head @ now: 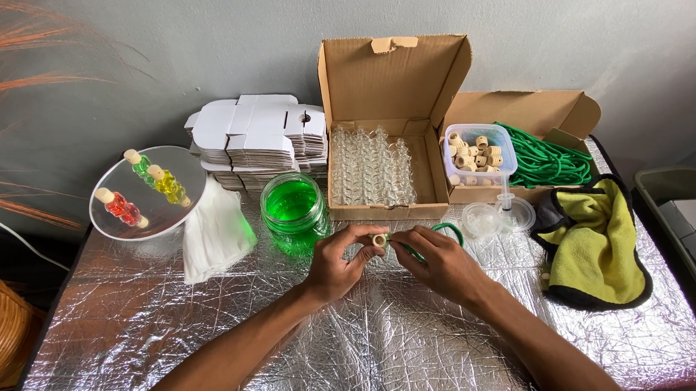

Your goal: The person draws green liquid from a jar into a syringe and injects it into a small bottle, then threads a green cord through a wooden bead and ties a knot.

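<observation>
Your table, wrapped in crinkled silver foil, spreads under both forearms. Beyond your hands stands an open cardboard box holding rows of clear glass bottles. To the right of your right hand lies a yellow cloth with black edging. Just beyond your left hand sits a jar of green liquid; farther to its left rests a round plate bearing small coloured bottles. Your left hand pinches a small pale cork between thumb and fingertips, level with your right hand. Your right hand, fingers drawn together, grips a green cord whose end meets the cork between both hands.
</observation>
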